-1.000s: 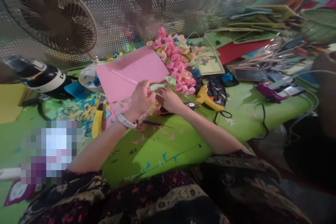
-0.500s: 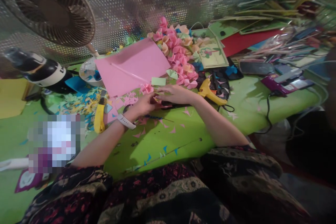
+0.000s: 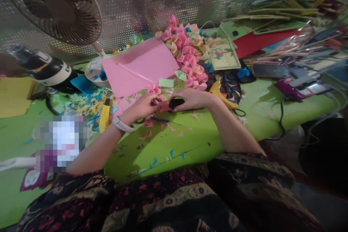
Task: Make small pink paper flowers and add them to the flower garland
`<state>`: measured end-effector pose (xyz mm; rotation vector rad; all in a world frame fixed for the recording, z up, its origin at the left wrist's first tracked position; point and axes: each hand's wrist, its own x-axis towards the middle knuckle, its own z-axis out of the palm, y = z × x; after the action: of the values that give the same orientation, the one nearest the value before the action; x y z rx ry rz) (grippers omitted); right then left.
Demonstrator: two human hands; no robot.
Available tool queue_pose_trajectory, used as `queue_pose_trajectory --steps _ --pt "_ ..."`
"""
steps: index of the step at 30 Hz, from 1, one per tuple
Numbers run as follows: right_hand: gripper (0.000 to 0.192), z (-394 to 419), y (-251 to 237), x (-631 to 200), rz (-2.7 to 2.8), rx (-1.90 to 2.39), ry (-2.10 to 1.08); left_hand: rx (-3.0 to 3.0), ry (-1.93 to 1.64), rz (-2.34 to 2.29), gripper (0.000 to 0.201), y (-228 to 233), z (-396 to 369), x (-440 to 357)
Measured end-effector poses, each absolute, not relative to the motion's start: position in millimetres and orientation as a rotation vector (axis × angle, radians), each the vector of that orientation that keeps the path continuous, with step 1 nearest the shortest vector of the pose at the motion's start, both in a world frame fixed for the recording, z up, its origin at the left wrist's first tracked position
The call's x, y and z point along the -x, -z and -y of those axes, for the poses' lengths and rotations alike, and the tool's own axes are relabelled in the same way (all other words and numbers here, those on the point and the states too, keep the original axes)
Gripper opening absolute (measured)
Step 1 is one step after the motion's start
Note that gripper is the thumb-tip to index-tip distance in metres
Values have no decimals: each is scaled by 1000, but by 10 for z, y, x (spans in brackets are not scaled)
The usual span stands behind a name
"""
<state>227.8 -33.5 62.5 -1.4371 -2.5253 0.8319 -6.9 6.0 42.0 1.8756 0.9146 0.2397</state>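
Note:
My left hand [image 3: 145, 107], with a white watch band [image 3: 123, 124] on its wrist, is closed in a pinch on a small pink paper piece [image 3: 164, 106]. Facing it, my right hand [image 3: 191, 98] curls its thumb and fingers round a small black object [image 3: 176, 103], whose kind I cannot make out. The black object is right beside the pink piece. Just beyond the hands lie a pink paper flower [image 3: 153, 89] and a light green paper rectangle [image 3: 166, 83]. Pink paper scraps [image 3: 146, 135] are scattered on the green table [image 3: 190, 141] below the hands.
A pink sheet [image 3: 141, 63] lies behind the hands, beside a heap of paper flowers [image 3: 187, 52]. A yellow glue gun [image 3: 221, 94] is right of my right hand, a yellow cutter [image 3: 104, 117] left. A fan [image 3: 59, 7], bottle [image 3: 51, 70] and stacked boards [image 3: 285, 11] stand farther out.
My right hand has drawn back slightly from my left, and its stretched fingers have curled round the black object. The pink paper piece now shows between the hands.

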Motion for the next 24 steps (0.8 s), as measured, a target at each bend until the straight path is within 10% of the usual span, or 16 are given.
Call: queue_pose_trajectory --steps 24 --pt "24 446 -659 -1952 1876 1085 -1227 -1302 -802 -847 42 -544 141 218"
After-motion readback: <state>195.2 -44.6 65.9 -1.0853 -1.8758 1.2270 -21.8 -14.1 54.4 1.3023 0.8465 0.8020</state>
